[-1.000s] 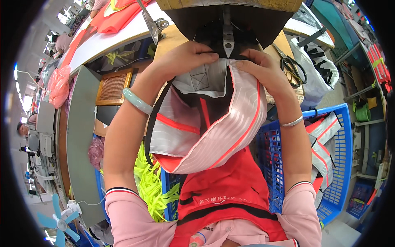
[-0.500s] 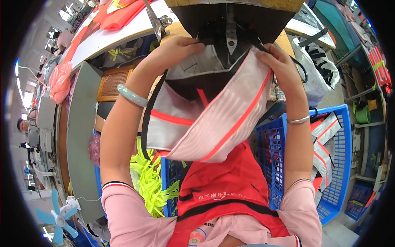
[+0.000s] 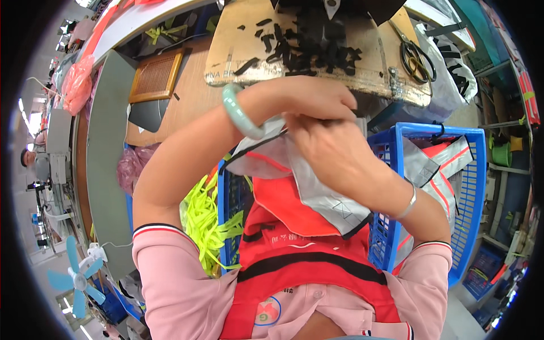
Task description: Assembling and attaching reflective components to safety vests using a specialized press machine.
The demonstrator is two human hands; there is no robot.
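A reflective vest point(image 3: 317, 190) in silver-grey cloth, with orange-red stripes and black edging, hangs folded in front of my red apron point(image 3: 300, 266). My left hand point(image 3: 324, 97), reaching across from the left, is closed at its top edge, fingers curled and partly hidden. Crossing just below it, my right hand point(image 3: 328, 148) is also closed on the cloth, back of the hand upward. An orange-red panel of the vest shows under the grey part, and a grey strap end with a stitched cross lies toward the right. The cloth inside my fingers is hidden.
Black fabric scraps point(image 3: 317, 51) lie on a worn wooden board point(image 3: 238, 34), with scissors point(image 3: 416, 59) at its right. A dark machine part point(image 3: 332, 7) stands above. Blue baskets hold yellow-green strips point(image 3: 207, 221) on the left and more vest pieces point(image 3: 447, 187) on the right.
Both hands have come down toward me from the machine with the vest. They were apart, spreading it; now they cross close together, and the vest is folded. The scraps and scissors show.
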